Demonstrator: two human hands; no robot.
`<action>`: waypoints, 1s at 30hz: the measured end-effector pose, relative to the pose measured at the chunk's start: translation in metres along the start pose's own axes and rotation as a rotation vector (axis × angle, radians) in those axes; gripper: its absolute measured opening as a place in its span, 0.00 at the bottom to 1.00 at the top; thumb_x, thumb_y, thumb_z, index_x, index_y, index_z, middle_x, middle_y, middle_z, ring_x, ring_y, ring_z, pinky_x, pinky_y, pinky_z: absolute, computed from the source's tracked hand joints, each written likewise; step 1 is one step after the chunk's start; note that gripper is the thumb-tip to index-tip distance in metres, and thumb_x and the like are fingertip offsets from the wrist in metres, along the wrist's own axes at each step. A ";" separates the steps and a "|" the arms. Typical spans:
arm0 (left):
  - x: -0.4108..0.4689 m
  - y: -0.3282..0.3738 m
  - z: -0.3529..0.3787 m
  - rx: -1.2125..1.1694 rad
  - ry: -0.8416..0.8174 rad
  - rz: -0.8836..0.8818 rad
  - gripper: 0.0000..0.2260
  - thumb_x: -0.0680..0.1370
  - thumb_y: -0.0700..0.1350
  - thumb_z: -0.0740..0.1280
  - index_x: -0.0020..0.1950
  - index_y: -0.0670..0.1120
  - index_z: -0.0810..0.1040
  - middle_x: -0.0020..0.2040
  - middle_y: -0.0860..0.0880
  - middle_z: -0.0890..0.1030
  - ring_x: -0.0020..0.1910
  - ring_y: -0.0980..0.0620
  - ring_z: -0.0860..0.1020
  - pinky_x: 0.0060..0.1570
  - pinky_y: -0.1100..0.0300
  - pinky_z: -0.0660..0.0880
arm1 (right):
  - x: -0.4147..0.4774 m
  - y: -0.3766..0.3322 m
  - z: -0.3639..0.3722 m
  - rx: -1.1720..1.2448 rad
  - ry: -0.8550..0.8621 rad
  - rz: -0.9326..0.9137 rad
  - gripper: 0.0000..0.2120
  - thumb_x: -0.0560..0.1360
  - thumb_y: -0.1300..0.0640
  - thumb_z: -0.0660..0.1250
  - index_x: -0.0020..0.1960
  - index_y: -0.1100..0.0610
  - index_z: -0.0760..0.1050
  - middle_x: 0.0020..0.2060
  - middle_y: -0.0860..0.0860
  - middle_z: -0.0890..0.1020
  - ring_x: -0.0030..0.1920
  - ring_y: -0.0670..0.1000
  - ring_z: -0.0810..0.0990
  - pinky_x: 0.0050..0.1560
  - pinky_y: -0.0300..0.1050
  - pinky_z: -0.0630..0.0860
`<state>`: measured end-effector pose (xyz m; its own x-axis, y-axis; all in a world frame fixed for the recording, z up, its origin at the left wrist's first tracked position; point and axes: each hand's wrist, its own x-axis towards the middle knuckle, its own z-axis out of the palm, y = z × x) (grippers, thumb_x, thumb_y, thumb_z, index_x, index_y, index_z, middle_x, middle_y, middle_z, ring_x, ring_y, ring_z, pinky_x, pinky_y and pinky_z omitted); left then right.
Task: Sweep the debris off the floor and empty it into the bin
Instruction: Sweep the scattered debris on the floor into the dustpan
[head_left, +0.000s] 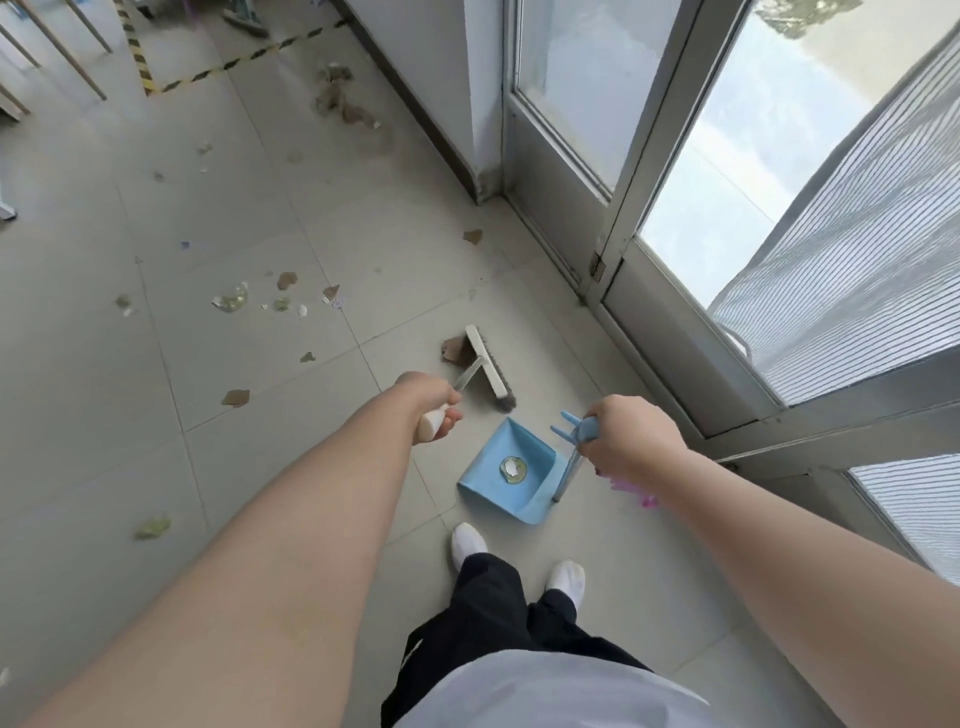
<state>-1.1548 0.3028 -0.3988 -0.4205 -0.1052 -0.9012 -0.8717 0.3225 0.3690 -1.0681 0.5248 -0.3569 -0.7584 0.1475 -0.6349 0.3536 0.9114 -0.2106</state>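
Left hand (434, 402): fingers closed around broom (485, 369) handle.
Right hand (631, 436): fingers gripping dustpan (506, 470) handle.
Floor (260, 208): scattered debris (234, 299).

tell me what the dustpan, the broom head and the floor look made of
Dustpan: probably plastic, going by its uniform light blue colour and smooth moulded walls. Broom head: a pale cream block, plastic or painted wood, I cannot tell which, with dark bristles along one edge. Floor: glazed grey tiles, shown by grout lines and a soft sheen.
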 end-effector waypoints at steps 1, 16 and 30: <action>0.004 -0.001 -0.017 -0.025 0.009 -0.021 0.04 0.80 0.38 0.62 0.53 0.39 0.73 0.38 0.42 0.77 0.16 0.57 0.69 0.18 0.70 0.68 | 0.005 -0.009 -0.003 0.006 -0.004 -0.003 0.11 0.71 0.63 0.60 0.47 0.59 0.80 0.34 0.54 0.85 0.21 0.53 0.77 0.14 0.32 0.62; 0.003 -0.001 -0.159 -0.066 0.299 -0.043 0.04 0.78 0.31 0.60 0.46 0.37 0.72 0.33 0.43 0.72 0.22 0.52 0.69 0.16 0.68 0.69 | 0.091 -0.115 -0.037 -0.165 0.087 -0.151 0.06 0.66 0.64 0.65 0.33 0.56 0.71 0.26 0.51 0.74 0.26 0.53 0.72 0.26 0.36 0.62; 0.060 0.189 -0.066 -0.173 0.118 0.021 0.03 0.79 0.36 0.63 0.46 0.38 0.72 0.37 0.42 0.76 0.14 0.58 0.69 0.17 0.70 0.68 | 0.219 -0.080 -0.145 -0.145 0.044 -0.187 0.06 0.69 0.62 0.65 0.42 0.57 0.80 0.27 0.50 0.77 0.26 0.51 0.75 0.24 0.35 0.61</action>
<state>-1.3614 0.2954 -0.3677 -0.4570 -0.2127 -0.8637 -0.8882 0.1608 0.4304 -1.3415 0.5404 -0.3710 -0.8278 -0.0151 -0.5609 0.1247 0.9697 -0.2102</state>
